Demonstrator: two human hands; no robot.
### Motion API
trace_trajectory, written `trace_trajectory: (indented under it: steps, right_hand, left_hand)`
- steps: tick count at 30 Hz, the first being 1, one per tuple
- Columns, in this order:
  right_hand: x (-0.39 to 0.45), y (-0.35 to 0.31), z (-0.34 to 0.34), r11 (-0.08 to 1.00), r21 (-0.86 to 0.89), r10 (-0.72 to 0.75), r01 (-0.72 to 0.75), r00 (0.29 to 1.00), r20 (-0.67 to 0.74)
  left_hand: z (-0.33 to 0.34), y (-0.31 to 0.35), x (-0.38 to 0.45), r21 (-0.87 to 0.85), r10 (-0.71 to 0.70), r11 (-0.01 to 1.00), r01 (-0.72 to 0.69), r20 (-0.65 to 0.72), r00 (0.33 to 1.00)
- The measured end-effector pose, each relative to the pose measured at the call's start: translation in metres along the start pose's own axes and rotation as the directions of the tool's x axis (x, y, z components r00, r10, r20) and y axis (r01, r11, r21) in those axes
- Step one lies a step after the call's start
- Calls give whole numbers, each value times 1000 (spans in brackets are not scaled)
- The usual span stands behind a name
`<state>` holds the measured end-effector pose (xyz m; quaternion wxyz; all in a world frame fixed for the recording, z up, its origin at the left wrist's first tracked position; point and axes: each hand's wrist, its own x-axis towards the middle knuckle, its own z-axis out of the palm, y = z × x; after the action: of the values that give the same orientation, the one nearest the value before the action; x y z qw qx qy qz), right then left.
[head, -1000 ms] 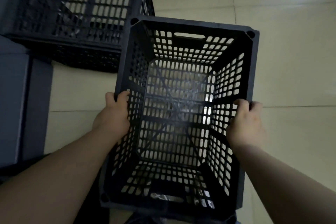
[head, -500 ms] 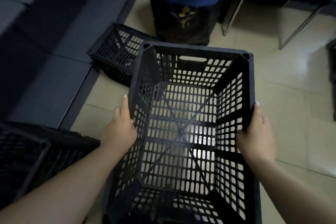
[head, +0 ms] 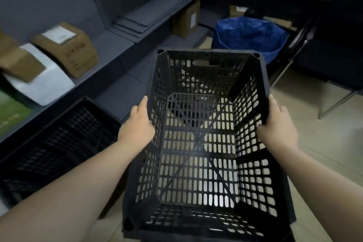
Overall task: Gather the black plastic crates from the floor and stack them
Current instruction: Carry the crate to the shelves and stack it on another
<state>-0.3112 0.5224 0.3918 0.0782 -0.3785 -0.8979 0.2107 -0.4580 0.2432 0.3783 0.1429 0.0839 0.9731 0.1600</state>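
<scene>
A black plastic crate (head: 198, 155) with slotted walls and floor fills the middle of the head view, held up off the tiled floor and open towards me. My left hand (head: 136, 124) grips its left wall from outside. On the opposite side my right hand (head: 276, 124) grips the right wall. A second black crate (head: 59, 143) sits lower at the left, beside a grey shelf unit. Its near end is hidden by my left forearm.
Grey shelving (head: 110, 49) runs along the left with cardboard boxes (head: 66, 49) and a white object (head: 39, 84) on it. A bin with a blue liner (head: 249, 35) stands ahead. Metal chair legs (head: 334, 102) are at the right on the pale tiled floor (head: 324, 143).
The held crate has risen and the view has tilted up, so shelves, boxes and the blue bin are in sight. The crate that lay ahead on the floor is gone from view.
</scene>
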Motion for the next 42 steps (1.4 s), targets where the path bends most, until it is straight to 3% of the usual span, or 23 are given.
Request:
trace_trajectory:
  steps: [13, 23, 33, 42]
  right_hand:
    - [-53, -188, -38, 933, 46, -352, 356, 932, -85]
    - [-92, -327, 16, 830, 95, -553, 549, 833, 15]
    - [-86, -413, 90, 718, 175, -696, 673, 696, 179]
    - [-50, -461, 174, 590, 180, -780, 787, 498, 379]
  left_hand:
    - [-172, -134, -77, -133, -22, 991, -16, -277, 961]
    - [-235, -256, -120, -186, -245, 966, 181, -432, 868]
    - [-224, -327, -118, -274, -454, 890, 365, -444, 772]
    - [-160, -351, -96, -434, -699, 708, 556, -325, 637]
